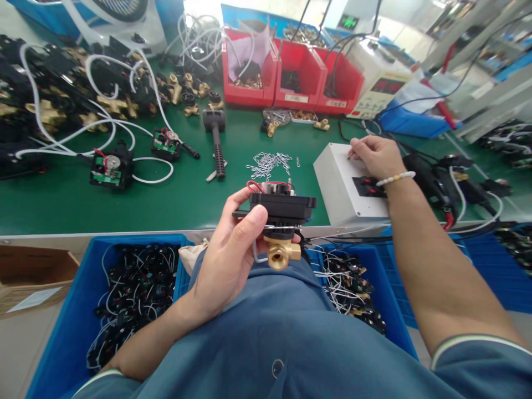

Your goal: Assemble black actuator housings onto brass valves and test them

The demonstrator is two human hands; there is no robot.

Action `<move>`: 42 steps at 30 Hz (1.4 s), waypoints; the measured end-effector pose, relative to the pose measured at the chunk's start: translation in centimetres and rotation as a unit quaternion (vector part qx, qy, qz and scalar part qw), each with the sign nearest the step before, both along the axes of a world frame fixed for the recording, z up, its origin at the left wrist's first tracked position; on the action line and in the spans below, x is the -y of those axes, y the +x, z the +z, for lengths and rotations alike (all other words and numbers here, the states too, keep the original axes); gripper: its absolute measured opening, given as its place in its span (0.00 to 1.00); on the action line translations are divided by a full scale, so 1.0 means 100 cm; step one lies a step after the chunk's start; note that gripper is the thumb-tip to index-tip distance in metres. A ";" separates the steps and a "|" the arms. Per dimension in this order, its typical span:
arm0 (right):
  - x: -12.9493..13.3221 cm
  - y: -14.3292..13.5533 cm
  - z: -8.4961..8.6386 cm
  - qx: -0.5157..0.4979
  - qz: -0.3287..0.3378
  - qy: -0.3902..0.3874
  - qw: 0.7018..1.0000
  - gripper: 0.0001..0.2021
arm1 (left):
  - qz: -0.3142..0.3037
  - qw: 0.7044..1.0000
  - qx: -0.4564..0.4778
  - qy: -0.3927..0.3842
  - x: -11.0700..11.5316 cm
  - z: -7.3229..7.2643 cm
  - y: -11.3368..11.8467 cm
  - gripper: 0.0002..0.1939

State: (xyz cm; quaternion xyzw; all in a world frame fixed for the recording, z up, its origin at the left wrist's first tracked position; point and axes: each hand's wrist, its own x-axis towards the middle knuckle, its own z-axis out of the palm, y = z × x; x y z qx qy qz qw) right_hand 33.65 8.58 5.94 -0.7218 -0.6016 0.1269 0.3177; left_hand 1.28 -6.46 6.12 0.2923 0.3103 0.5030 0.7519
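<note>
My left hand is wrapped round a black valve unit with a brass body, held upright in front of my torso. Red wires and a round metal part show on its top, and a bent metal wire hangs at its side. My right hand rests over a white box with a black switch panel, its fingers pinched at a small knob or switch on the upper face. Just beyond the valve unit, a pile of metal clips lies on the green table.
A black hammer and two open circuit units lie left of the clips. Red bins and a power supply stand behind. Blue crates of wired parts sit below the table edge. Brass valves crowd the back left.
</note>
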 end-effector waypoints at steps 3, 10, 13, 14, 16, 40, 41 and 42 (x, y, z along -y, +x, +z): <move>0.001 0.000 0.000 0.001 0.001 -0.001 1.000 0.14 | 0.003 1.000 -0.008 -0.004 0.000 0.000 0.000 0.28; 0.001 -0.002 0.001 0.009 -0.005 -0.006 1.000 0.14 | 0.005 1.000 0.014 -0.009 0.001 0.001 -0.001 0.24; 0.000 -0.002 0.000 0.018 -0.008 -0.001 1.000 0.15 | 0.011 0.999 0.030 -0.013 0.000 -0.001 0.000 0.24; 0.000 -0.002 -0.001 0.020 -0.008 0.001 1.000 0.15 | 0.020 0.999 0.036 -0.011 0.000 -0.001 0.001 0.23; 0.000 -0.002 -0.001 0.024 -0.006 0.003 1.000 0.15 | 0.050 0.998 0.043 0.000 -0.001 -0.003 0.002 0.21; -0.003 0.003 -0.005 0.025 -0.002 0.001 1.000 0.23 | -0.078 0.969 0.190 -0.140 -0.007 -0.003 -0.007 0.26; -0.003 0.003 -0.006 0.027 -0.001 0.000 1.000 0.22 | -0.082 0.967 0.198 -0.138 -0.007 -0.003 -0.007 0.27; -0.004 0.003 -0.007 0.029 -0.001 -0.002 1.000 0.21 | -0.087 0.965 0.207 -0.134 -0.008 -0.004 -0.007 0.28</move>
